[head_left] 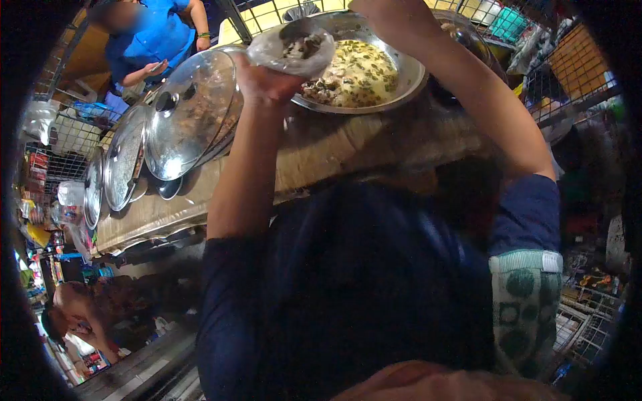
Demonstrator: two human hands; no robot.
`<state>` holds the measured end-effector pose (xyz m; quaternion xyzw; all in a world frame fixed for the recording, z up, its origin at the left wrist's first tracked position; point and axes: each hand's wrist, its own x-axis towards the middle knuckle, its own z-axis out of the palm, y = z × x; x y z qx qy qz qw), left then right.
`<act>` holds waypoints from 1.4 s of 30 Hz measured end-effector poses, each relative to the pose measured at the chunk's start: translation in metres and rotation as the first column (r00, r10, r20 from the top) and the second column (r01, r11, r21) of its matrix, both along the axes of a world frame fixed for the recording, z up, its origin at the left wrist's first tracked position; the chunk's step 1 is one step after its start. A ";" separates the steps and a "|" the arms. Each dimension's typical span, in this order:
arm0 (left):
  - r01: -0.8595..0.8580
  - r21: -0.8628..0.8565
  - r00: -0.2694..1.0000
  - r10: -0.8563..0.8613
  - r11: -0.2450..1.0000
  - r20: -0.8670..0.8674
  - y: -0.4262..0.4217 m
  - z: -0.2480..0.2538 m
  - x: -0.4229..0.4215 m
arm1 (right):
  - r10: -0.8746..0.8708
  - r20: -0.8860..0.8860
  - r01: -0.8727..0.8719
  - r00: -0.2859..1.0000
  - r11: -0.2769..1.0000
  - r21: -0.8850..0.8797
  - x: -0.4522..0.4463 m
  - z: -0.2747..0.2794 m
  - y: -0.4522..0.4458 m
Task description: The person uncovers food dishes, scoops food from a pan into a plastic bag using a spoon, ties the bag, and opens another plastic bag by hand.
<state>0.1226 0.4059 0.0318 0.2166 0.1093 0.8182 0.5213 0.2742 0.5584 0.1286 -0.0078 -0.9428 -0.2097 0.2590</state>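
My left hand [269,85] is wrapped round the underside of a clear plastic bag [317,60], holding it up with its mouth open. Dark and pale chunks of food sit in the bag. The dark bowl of a ladle [294,31] is tipped at the bag's mouth. Up at the top edge, my right hand [394,19] is curled and partly cut off, with the ladle's handle leading towards it. Beneath both hands lies a wide metal basin [409,79] of creamy yellow food topped with green pieces.
Left of the basin, pots with glass lids [194,113] line the brown-covered counter [321,157]. A person in a blue shirt [150,40] stands beyond. Wire grating [562,80] borders the right side. Another person [77,311] is low at the left.
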 end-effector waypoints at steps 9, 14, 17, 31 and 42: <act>-0.194 -0.331 0.980 0.201 0.924 -0.013 -0.008 0.006 0.009 | -0.493 0.338 0.564 0.802 0.811 -0.155 -0.024 -0.021 0.056; -0.221 -0.294 0.968 0.245 0.930 0.048 -0.011 -0.001 0.000 | -0.473 0.222 0.487 0.853 0.873 -0.008 -0.034 -0.113 0.112; -0.240 -0.261 0.964 0.262 0.935 0.053 -0.014 0.002 0.001 | -0.332 0.298 0.384 0.895 0.913 -0.139 -0.047 -0.145 0.116; -0.415 -0.215 0.908 0.415 0.884 -0.047 -0.019 0.000 -0.020 | 0.029 0.522 0.376 0.853 0.659 -0.651 -0.063 -0.141 0.079; -0.432 -0.300 0.899 0.434 0.850 -0.066 0.000 -0.008 -0.018 | 0.030 0.391 0.271 0.920 0.672 -0.689 -0.027 -0.052 0.123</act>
